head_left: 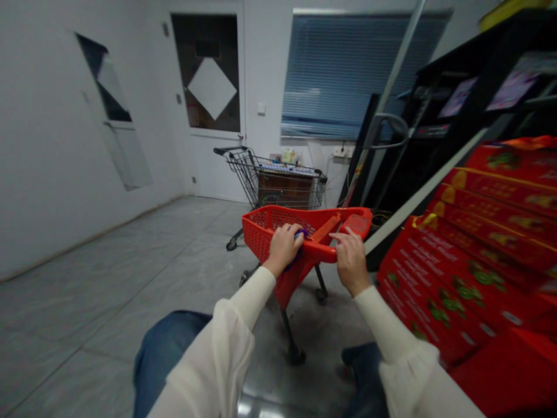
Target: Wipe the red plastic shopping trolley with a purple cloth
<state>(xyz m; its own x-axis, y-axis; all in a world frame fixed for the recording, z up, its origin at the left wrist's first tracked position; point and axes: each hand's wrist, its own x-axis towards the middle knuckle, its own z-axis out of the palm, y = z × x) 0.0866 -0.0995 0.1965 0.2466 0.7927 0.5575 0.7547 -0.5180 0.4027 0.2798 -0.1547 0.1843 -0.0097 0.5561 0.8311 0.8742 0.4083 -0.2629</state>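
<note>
A small red plastic shopping cart (319, 251) stands right in front of me, with its perforated basket to the left and its handle side toward me. My left hand (285, 247) is closed over a small blue-purple thing (301, 233) at the basket's near edge. Its kind is hard to make out, as the fingers cover most of it. At the right end of the handle, my right hand (351, 258) grips the cart's red rim, index finger stretched toward the left. Dark legs with casters (296, 355) carry the cart on the floor.
Behind it stands a black wire shopping cart (282, 180) loaded with a brown box. Red printed cartons (461, 273) are stacked close on my right, beside a pale pole (426, 191) and black shelving. Grey floor (130, 267) stretches left to a white wall. A door (213, 98) is at the back.
</note>
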